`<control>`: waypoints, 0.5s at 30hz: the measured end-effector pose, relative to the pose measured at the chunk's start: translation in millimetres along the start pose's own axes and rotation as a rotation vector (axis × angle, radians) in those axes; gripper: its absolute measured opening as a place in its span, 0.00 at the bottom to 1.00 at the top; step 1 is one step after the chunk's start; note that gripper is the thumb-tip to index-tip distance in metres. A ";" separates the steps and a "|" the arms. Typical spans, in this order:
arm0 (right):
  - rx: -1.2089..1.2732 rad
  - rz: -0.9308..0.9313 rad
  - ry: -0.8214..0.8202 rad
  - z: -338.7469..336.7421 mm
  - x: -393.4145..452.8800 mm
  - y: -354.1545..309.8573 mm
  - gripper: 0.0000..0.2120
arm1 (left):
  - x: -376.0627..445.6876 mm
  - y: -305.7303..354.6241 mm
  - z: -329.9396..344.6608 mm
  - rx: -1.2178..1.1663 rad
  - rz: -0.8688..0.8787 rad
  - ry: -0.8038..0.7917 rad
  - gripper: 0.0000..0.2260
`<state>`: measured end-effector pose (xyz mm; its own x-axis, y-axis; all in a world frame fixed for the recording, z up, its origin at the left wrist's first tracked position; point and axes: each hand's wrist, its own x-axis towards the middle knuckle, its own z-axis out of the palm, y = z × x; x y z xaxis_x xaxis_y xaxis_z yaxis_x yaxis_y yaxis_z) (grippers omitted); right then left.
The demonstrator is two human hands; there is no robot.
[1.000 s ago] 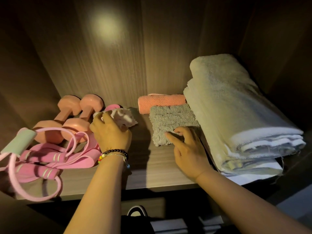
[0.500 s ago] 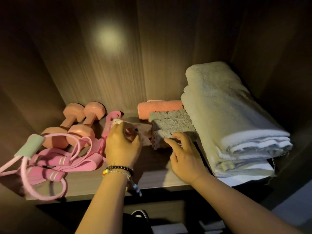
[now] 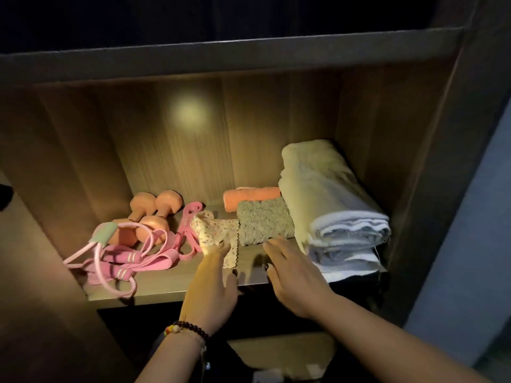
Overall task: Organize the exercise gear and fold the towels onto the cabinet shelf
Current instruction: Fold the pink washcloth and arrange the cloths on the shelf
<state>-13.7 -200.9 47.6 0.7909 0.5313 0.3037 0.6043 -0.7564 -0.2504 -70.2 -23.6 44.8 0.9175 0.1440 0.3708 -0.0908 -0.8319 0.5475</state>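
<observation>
Your left hand (image 3: 211,280) and right hand (image 3: 294,275) hover open-fingered; brushing the floral cloth's (image 3: 218,230) six-o'clock flap could unfold it.

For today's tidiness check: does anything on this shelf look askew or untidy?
Yes. The small spotted cream cloth lies rumpled, one strip trailing forward, unlike the folded grey towel beside it. The pink resistance bands lie tangled, one loop overhanging the wooden shelf edge.

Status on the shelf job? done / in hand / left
Done: dumbbells and pink bands sit left; orange towel, grey towel and large pale towel sit right. In hand: left hand touches the loosely folded patterned cloth; right hand open, holding nothing. Left: probably squaring that cloth.
</observation>
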 end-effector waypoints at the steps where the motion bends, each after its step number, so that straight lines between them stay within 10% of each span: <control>1: -0.019 0.000 -0.008 -8.7 -6.8 -0.3 0.25 | -5.6 2.5 -4.2 0.022 0.022 -0.023 0.24; 15: -0.120 0.049 0.045 -115.7 -133.2 -1.1 0.33 | -49.4 107.7 -62.4 0.236 0.307 -0.181 0.33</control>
<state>-130.9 -315.0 113.8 0.8123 0.4773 0.3352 0.5473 -0.8225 -0.1549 -149.5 -86.9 132.4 0.9168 -0.2082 0.3407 -0.2983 -0.9243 0.2378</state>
